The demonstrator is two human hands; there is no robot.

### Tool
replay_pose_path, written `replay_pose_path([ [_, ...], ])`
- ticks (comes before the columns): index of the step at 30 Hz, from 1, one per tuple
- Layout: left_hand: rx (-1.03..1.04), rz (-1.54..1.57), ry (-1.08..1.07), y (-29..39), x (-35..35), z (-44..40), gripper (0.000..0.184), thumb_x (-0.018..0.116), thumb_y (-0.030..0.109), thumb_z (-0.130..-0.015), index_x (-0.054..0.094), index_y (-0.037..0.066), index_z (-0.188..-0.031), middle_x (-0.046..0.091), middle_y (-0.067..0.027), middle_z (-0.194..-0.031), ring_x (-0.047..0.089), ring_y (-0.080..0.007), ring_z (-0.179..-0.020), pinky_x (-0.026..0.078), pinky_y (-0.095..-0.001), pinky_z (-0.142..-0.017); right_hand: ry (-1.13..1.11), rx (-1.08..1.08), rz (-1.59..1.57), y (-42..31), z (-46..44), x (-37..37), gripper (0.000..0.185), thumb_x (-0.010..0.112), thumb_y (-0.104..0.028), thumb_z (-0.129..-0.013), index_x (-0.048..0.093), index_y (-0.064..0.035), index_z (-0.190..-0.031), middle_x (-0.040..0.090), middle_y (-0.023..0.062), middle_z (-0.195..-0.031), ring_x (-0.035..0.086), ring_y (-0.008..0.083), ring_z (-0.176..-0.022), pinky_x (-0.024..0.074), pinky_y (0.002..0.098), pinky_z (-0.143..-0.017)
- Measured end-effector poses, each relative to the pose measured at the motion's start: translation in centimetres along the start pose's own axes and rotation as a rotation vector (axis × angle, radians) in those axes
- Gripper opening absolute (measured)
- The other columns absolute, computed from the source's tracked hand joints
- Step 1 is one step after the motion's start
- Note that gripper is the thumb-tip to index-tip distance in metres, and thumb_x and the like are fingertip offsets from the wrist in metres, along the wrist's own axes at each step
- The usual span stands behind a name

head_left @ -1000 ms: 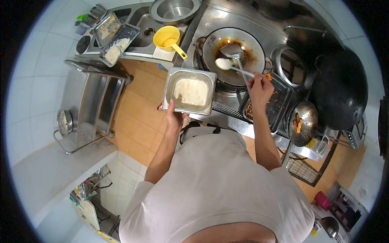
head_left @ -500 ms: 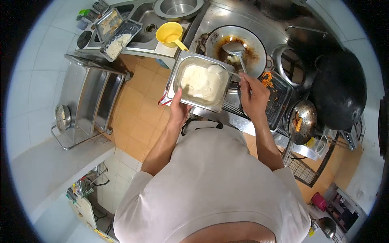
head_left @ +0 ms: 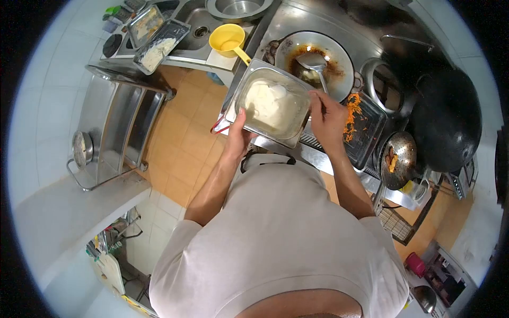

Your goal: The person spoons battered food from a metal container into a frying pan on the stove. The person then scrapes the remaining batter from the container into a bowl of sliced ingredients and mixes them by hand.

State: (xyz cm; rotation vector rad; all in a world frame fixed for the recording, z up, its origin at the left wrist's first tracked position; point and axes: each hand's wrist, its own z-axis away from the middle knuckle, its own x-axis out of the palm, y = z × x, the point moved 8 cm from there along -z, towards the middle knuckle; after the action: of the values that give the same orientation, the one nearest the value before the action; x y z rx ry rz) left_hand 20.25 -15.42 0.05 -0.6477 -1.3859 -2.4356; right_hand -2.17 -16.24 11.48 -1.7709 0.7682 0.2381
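One metal container (head_left: 281, 72), held beside the near left edge of the wide wok (head_left: 342, 61); inside, a white, creamy mixture (head_left: 262, 103).

One left hand (head_left: 237, 135), at the container's near left side: thumb hooked over the rim, the other fingers under the base, mostly hidden, so whether they are spread or together cannot be told.

One right hand (head_left: 328, 116), by the container's right side: thumb and forefinger pinching the spoon's handle, the remaining fingers curled in. Whether it touches the rim cannot be told.

One spoon (head_left: 279, 90), its bowl in the white mixture, handle reaching toward the right hand.

Change noted: the spoon, a second ago above the wok, is now in the container, which has come closer to the right hand and turned at an angle. Spoon and mixture are thus together, off the wok.

One spatula (head_left: 312, 61), resting in the wok amid brown residue.

One dark tray (head_left: 374, 135), right of the container, with orange shreds (head_left: 352, 114) along its left part.

One perforated ladle (head_left: 406, 151), beside the tray, a few browned pieces in it.

One yellow dipper (head_left: 227, 38), on the counter by the sink, beyond the container.
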Motion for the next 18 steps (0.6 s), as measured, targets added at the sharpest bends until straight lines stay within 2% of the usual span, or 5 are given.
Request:
replay_pose_path([
  [3, -0.009, 0.059, 0.004, -0.4, -0.4, -0.3, 0.07, 0.049, 0.055, -0.098, 0.041, 0.004, -0.144, 0.052, -0.0143, -0.139, 0.054, -0.0249, -0.125, 0.051, -0.0426, -0.098, 0.067, -0.199, 0.123, -1.9, 0.0, -1.0, 0.013, 0.063, -0.005, -0.092, 0.069, 0.0025, -0.101, 0.065, 0.0118, -0.069, 0.06, 0.0152, -0.054, 0.0451, 0.0271, -0.051],
  [4, -0.007, 0.056, 0.018, -0.5, -0.5, -0.2, 0.069, 0.05, 0.055, -0.098, 0.04, 0.004, -0.144, 0.052, -0.0143, -0.139, 0.055, -0.0248, -0.124, 0.052, -0.0425, -0.097, 0.005, -0.244, 0.22, -2.0, 0.2, -0.7, 0.012, 0.064, -0.004, -0.091, 0.069, 0.0019, -0.101, 0.065, 0.0123, -0.07, 0.06, 0.0155, -0.055, 0.0451, 0.0277, -0.051],
  [7, 0.001, 0.046, 0.039, -0.3, -0.6, 0.1, 0.069, 0.051, 0.054, -0.098, 0.04, 0.005, -0.144, 0.052, -0.0137, -0.139, 0.055, -0.0245, -0.123, 0.053, -0.0427, -0.094, -0.084, -0.295, 0.244, -2.0, 0.7, 0.5, 0.012, 0.064, -0.004, -0.089, 0.07, 0.0007, -0.098, 0.067, 0.0184, -0.079, 0.065, 0.0292, -0.06, 0.0513, 0.0353, -0.055],
  [13, 0.045, -0.053, 0.102, -0.6, -2.2, 0.5, 0.068, 0.052, 0.054, -0.097, 0.04, 0.008, -0.145, 0.051, -0.0116, -0.138, 0.055, -0.0242, -0.122, 0.054, -0.0449, -0.091, -0.061, 0.338, -0.202, 4.5, 1.8, 1.5, 0.02, 0.059, -0.014, -0.096, 0.072, 0.0011, -0.096, 0.063, 0.0068, -0.063, 0.059, 0.0109, -0.053, 0.045, 0.0265, -0.05],
  [18, 0.025, 0.023, 0.095, 0.3, -1.4, 1.3, 0.07, 0.052, 0.057, -0.096, 0.04, 0.008, -0.144, 0.051, -0.0126, -0.138, 0.055, -0.0248, -0.122, 0.052, -0.0453, -0.092, 0.006, 0.321, -0.231, 3.1, 1.4, 0.4, 0.02, 0.059, -0.014, -0.097, 0.072, 0.0013, -0.097, 0.061, 0.0026, -0.061, 0.055, 0.0051, -0.055, 0.0435, 0.0244, -0.05],
])
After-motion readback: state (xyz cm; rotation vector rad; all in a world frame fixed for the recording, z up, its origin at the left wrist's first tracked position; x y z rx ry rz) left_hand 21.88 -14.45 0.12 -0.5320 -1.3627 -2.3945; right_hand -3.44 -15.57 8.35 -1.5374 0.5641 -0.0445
